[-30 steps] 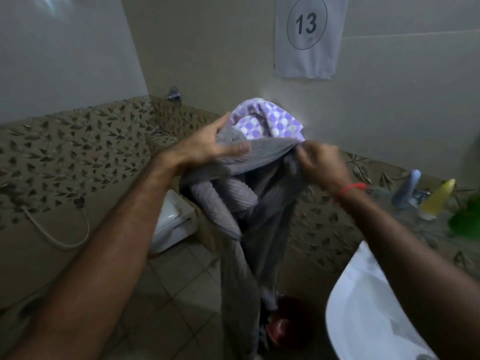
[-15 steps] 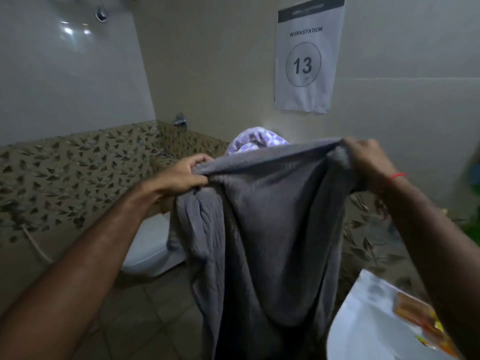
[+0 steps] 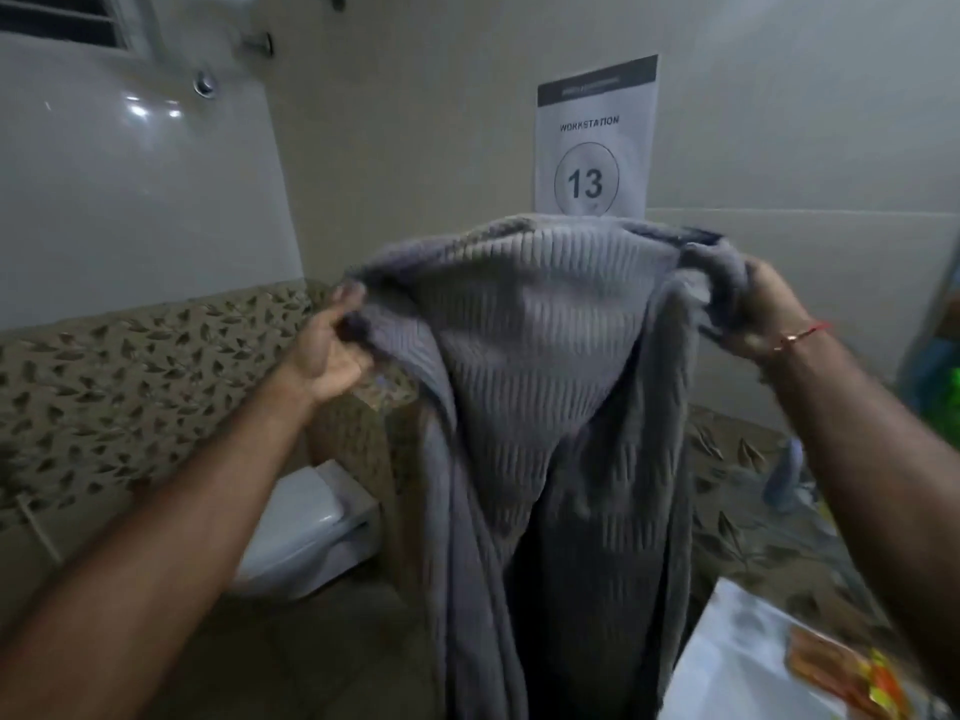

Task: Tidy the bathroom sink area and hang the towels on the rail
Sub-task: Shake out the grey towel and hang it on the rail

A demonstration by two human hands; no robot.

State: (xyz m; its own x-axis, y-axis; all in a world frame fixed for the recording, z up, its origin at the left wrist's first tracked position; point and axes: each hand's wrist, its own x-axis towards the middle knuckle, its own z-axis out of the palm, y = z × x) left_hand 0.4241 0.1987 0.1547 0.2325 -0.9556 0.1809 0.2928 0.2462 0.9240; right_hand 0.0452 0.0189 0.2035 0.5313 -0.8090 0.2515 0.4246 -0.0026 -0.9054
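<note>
A grey ribbed towel (image 3: 545,366) hangs spread in front of me, held up by its top edge. My left hand (image 3: 332,356) grips the towel's left corner and my right hand (image 3: 769,314), with a red thread at the wrist, grips the right corner. The towel's top edge arches up between the hands and its long lower part drapes toward the floor. It hides the purple-and-white checked towel seen earlier. No rail shows in this view.
A white toilet (image 3: 311,532) stands low at the left by the leaf-patterned tiles. The white sink (image 3: 727,672) sits at the lower right with an orange-yellow packet (image 3: 852,678) on it. A paper sign (image 3: 595,142) marked 13 hangs on the wall. Blurred bottles (image 3: 784,480) stand at the right.
My hands have moved apart and upward, opening the bunched grey towel into a wide sheet. The view has tilted up, and the checked towel is now covered.
</note>
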